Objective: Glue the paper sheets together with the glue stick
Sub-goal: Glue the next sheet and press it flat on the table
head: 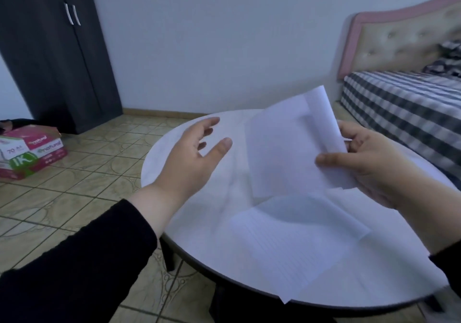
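White sheets point(294, 145) held tilted above a seemingly lined sheet point(289, 245) lying flat.

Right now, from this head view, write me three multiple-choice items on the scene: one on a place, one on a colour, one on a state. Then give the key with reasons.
1. Where does the lined sheet lie?
A. on the round table
B. on the bed
C. on the floor

2. What colour is the wardrobe?
A. white
B. dark grey
C. pink

3. What is the left hand doing?
A. gripping a glue stick
B. pressing the lined sheet
C. hovering open, holding nothing

Key:
1 A, it lies flat on the tabletop near the front edge.
2 B, its doors are dark.
3 C, its fingers are spread over the table, while the right hand holds the raised paper sheets.
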The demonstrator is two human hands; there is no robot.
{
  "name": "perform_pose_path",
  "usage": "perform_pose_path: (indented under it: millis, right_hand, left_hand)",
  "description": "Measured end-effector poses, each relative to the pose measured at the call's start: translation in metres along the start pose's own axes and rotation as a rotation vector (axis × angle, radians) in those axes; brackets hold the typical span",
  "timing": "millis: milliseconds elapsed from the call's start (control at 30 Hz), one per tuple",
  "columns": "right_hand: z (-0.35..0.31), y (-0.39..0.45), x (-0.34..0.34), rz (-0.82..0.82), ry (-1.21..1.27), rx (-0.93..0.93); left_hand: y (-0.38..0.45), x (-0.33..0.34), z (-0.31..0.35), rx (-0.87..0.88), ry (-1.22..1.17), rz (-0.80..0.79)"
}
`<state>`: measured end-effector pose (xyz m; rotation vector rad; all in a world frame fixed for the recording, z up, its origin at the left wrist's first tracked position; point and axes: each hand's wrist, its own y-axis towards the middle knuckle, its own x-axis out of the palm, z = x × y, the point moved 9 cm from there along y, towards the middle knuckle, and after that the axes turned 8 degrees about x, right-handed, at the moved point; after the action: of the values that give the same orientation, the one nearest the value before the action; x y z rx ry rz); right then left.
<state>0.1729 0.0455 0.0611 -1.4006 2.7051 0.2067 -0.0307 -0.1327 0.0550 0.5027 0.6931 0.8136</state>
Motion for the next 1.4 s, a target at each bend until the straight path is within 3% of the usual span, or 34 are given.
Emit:
perform_pose_path:
  millis: [100,233,400,600,1033,1200,1400]
  right_hand:
    - [0.013,-0.013,-0.003,-0.144,0.016,0.089]
    - [0.027,-0.023,-0.012,-0.165,-0.005,0.183]
    - [0.030,-0.029,-0.027,0.001,-0.182,0.186]
    - [0.015,-0.044,-0.040,0.279,-0.541,-0.050]
    - [0.010,-0.059,-0.032,0.440,-0.791,-0.186]
    - [0.014,-0.060,-0.047,0.462,-0.784,-0.093]
    - [0.041,-0.059,-0.054,0.380,-0.807,0.111]
  left_hand:
    - [0.009,0.007,0.035,0.091,0.044,-0.086]
    - [0.005,0.040,0.043,-0.042,-0.021,-0.269]
    - [-0.007,0.066,0.038,-0.097,0.104,-0.329]
    - [-0.014,0.075,0.027,-0.129,0.117,-0.322]
    - [-0.021,0.076,0.033,-0.030,0.369,-0.480]
    - [-0.023,0.078,0.029,-0.133,0.281,-0.561]
    - [-0.041,0.092,0.018,-0.201,0.421,-0.729]
